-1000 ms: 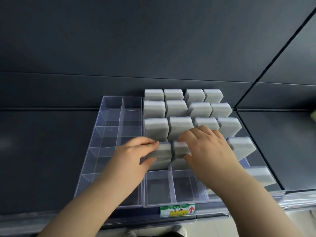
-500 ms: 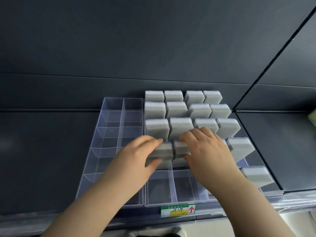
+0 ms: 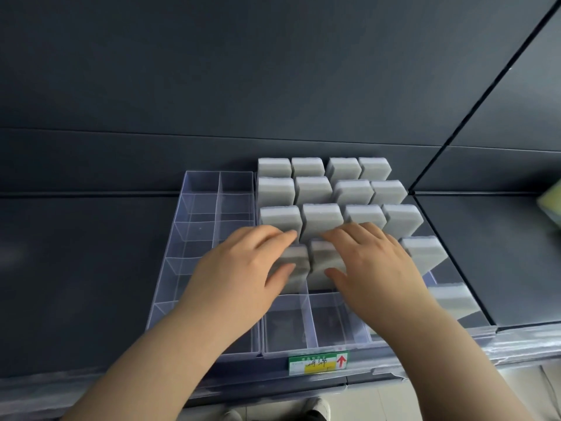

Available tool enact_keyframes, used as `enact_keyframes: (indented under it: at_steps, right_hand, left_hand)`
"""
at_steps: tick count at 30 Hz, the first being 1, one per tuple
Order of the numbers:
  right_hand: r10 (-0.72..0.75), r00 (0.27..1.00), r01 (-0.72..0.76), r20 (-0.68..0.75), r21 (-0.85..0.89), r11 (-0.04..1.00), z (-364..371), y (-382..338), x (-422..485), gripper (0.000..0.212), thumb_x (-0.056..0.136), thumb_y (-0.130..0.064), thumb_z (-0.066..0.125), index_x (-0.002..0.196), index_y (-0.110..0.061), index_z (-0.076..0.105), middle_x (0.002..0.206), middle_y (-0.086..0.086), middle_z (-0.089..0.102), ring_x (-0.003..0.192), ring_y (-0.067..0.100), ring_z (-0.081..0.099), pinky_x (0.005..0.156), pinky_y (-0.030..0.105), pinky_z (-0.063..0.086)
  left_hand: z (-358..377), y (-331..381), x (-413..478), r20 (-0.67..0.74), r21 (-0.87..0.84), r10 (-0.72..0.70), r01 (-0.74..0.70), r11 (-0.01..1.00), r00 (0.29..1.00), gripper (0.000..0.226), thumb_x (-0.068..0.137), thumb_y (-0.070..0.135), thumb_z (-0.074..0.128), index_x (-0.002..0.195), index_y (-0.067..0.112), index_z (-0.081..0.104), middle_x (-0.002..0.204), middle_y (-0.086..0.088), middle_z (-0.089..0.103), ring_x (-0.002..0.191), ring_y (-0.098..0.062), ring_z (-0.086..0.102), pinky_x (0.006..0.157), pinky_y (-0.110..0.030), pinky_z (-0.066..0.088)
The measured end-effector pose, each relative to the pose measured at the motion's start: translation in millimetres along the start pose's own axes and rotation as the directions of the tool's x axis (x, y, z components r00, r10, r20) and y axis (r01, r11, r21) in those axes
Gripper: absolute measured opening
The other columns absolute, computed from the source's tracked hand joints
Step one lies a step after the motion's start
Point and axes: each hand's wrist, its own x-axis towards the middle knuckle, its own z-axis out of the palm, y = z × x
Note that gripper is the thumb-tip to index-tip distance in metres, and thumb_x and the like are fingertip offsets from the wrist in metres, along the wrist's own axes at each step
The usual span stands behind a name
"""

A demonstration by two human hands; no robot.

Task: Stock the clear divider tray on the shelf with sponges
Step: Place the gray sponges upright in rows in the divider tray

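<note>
A clear divider tray (image 3: 315,349) on the dark shelf holds several upright grey sponges (image 3: 321,221) in its back rows. My left hand (image 3: 243,275) grips one grey sponge (image 3: 296,262) in the fourth row, thumb on its front face and fingers over its top. Beside it, my right hand (image 3: 373,268) grips a second grey sponge (image 3: 323,258) in the neighbouring compartment the same way. Both sponges stand partly down inside their compartments. The front row compartments below my hands hold nothing.
A second clear divider tray (image 3: 203,232) with bare compartments sits to the left. Two more grey sponges (image 3: 425,256) lean at the right column. A green and yellow price label (image 3: 318,363) marks the shelf edge. A yellowish object (image 3: 552,202) shows at the far right.
Both hands have stayed on their two sponges and pressed them slightly further down and back into the fourth row compartments. The view shifted a little.
</note>
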Motion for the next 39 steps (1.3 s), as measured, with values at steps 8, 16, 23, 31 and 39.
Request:
enact_keyframes:
  at_steps: [8,16,23,31,39]
  right_hand:
    - [0.09,0.994,-0.083,-0.055,0.126,0.989,-26.0,16.2,-20.1,0.032,0.072,-0.025,0.076,0.1,-0.014,0.065,0.1,0.001,0.067,0.095,0.027,0.063,0.077,0.038,0.051]
    - [0.187,0.957,-0.146,-0.221,0.191,0.971,-93.1,95.2,-96.7,0.031,0.08,-0.033,0.058,0.105,-0.016,0.065,0.108,-0.002,0.064,0.1,0.018,0.056,0.081,0.034,0.05]
    - [0.428,0.887,-0.391,-0.175,0.21,0.896,-121.7,216.8,-230.0,0.036,0.082,-0.042,0.053,0.106,-0.018,0.065,0.111,-0.004,0.063,0.104,0.013,0.054,0.085,0.023,0.04]
    - [0.753,0.641,-0.758,0.148,0.277,0.591,-108.5,305.9,-380.4,0.033,0.09,-0.039,0.054,0.121,-0.028,0.055,0.123,-0.012,0.053,0.109,0.009,0.051,0.081,0.014,0.031]
    - [0.857,0.479,-0.851,0.19,0.341,0.4,-101.2,356.0,-443.4,0.032,0.09,-0.04,0.053,0.121,-0.033,0.052,0.12,-0.017,0.05,0.111,0.005,0.049,0.089,0.018,0.036]
  left_hand:
    - [-24.2,22.9,12.8,-0.016,0.075,0.074,-0.073,0.995,0.997,0.044,0.086,0.039,0.04,0.118,0.02,0.063,0.108,0.006,0.065,0.098,-0.013,0.061,0.068,-0.021,0.045]
    - [-16.0,136.8,37.0,-0.129,-0.015,0.177,-0.181,0.983,0.976,0.042,0.087,0.036,0.045,0.122,0.018,0.06,0.109,0.004,0.064,0.1,-0.015,0.059,0.076,-0.03,0.052]
    - [63.5,292.4,50.0,-0.061,-0.115,0.269,-0.275,0.955,0.961,0.041,0.085,0.036,0.043,0.115,0.018,0.064,0.1,0.005,0.066,0.092,-0.016,0.062,0.069,-0.028,0.053]
    - [164.9,417.7,36.3,0.173,-0.131,0.424,-0.405,0.905,0.889,0.042,0.08,0.04,0.039,0.103,0.024,0.069,0.088,0.013,0.067,0.079,-0.009,0.065,0.054,-0.022,0.05]
    - [214.1,486.4,67.6,0.236,-0.209,0.529,-0.49,0.847,0.815,0.042,0.082,0.038,0.038,0.107,0.021,0.068,0.091,0.01,0.068,0.08,-0.011,0.066,0.055,-0.025,0.052]
